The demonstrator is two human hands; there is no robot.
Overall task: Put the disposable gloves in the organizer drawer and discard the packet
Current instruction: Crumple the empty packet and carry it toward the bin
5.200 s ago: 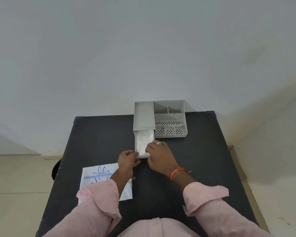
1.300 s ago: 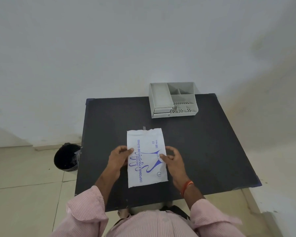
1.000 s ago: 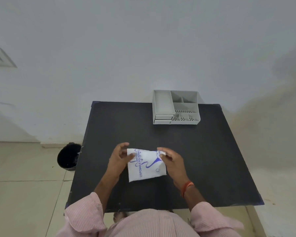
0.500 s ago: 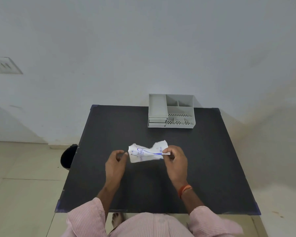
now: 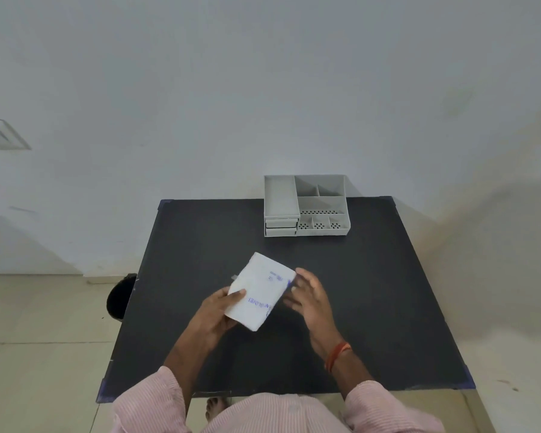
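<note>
The left hand (image 5: 216,314) pinches the folded packet (image 5: 258,292); the right hand (image 5: 308,296) touches its far edge, fingers loosely spread. The organizer (image 5: 305,207), drawers shut, sits well beyond the fingertips. Discarding seems underway; next comes the bin (image 5: 119,296), left of the fingers.

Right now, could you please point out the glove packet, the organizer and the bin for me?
Glove packet (image 5: 258,292): head view, on its white printed face.
Organizer (image 5: 280,195): head view, on its flat left top panel.
Bin (image 5: 119,296): head view, on its dark side beside the table's left edge.

Packet (image 5: 258,292): blue "…OVES", rest illegible
</note>
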